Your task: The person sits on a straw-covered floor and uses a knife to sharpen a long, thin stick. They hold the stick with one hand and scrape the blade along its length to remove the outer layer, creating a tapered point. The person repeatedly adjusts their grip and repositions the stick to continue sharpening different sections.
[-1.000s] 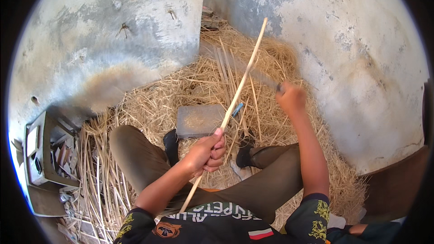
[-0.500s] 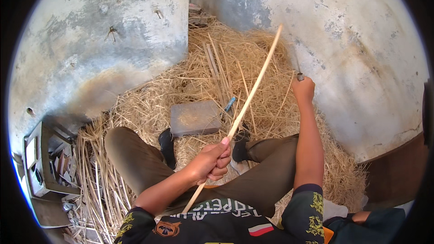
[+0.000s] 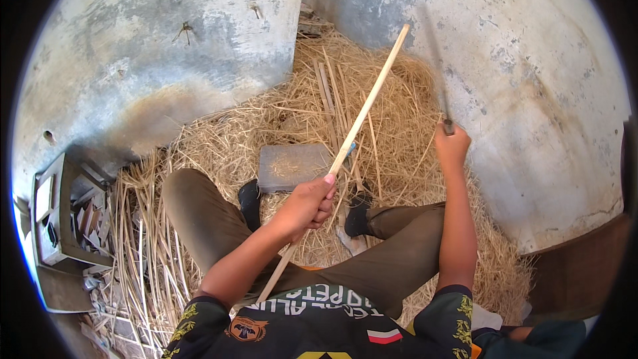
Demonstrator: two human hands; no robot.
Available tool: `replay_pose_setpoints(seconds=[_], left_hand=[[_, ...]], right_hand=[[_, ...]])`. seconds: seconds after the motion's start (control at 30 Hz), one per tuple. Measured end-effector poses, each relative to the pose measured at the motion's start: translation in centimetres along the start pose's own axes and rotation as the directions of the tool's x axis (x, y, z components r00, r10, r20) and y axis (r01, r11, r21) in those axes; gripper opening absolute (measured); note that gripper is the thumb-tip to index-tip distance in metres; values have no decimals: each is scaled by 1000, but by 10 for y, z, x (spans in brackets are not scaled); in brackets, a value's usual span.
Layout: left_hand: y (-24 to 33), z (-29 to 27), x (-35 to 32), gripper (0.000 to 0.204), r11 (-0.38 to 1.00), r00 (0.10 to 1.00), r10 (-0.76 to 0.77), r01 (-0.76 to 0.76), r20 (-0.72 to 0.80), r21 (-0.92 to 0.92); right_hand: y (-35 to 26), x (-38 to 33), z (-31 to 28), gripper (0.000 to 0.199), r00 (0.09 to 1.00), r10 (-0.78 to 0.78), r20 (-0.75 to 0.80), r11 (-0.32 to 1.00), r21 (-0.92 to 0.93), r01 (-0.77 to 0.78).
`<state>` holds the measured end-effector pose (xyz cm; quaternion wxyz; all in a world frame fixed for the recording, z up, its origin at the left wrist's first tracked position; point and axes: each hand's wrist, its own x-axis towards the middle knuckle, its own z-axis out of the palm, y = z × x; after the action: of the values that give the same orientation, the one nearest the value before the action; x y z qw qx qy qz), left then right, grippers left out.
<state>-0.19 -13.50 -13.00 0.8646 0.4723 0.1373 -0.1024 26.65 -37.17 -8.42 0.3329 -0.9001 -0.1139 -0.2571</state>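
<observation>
My left hand (image 3: 307,203) grips a long pale wooden stick (image 3: 369,97) near its lower third; the stick slants up and to the right over the straw. My right hand (image 3: 452,146) is raised at the right and is closed on the handle of a long dark blade (image 3: 433,60), which is blurred and points up along the wall. I sit with both knees bent, my dark shoes (image 3: 359,213) on the straw. A flat grey block (image 3: 292,165) lies just beyond my feet, under the stick.
Loose straw (image 3: 279,119) and several split cane strips cover the floor. Stained concrete walls (image 3: 166,46) meet in a corner ahead. A grey crate (image 3: 63,226) with scraps stands at the left. A brown board (image 3: 578,272) leans at the lower right.
My right hand has swung the blade from low near the stick up and out to the right. The stick's tip has tilted further right; my left hand stays on it.
</observation>
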Motion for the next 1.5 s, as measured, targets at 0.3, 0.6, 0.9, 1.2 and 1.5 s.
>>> replay_pose_setpoints(seconds=[0.3,0.6,0.9,1.2,1.5], left_hand=[[2,1,-9,43,987,994,-49,63,94,-146],[6,2,-13,44,983,997,-38,50,71,-177],[9,1,-13,46,981,991,-42,65,129,-180],[0,11,-13,46,976,985,-102,126,138,-179],[-12,27,-16,48,971,945,-184,218,271,-102]], right_hand=[[-40,-43,47,12,666,-716,208,693,94,715],[-41,-20,48,14,689,-720,77,692,8,722],[-33,-16,41,18,745,-667,-5,739,-130,661],[-43,7,16,12,928,-360,96,877,-304,372],[7,52,1,21,971,-202,-126,939,-308,155]])
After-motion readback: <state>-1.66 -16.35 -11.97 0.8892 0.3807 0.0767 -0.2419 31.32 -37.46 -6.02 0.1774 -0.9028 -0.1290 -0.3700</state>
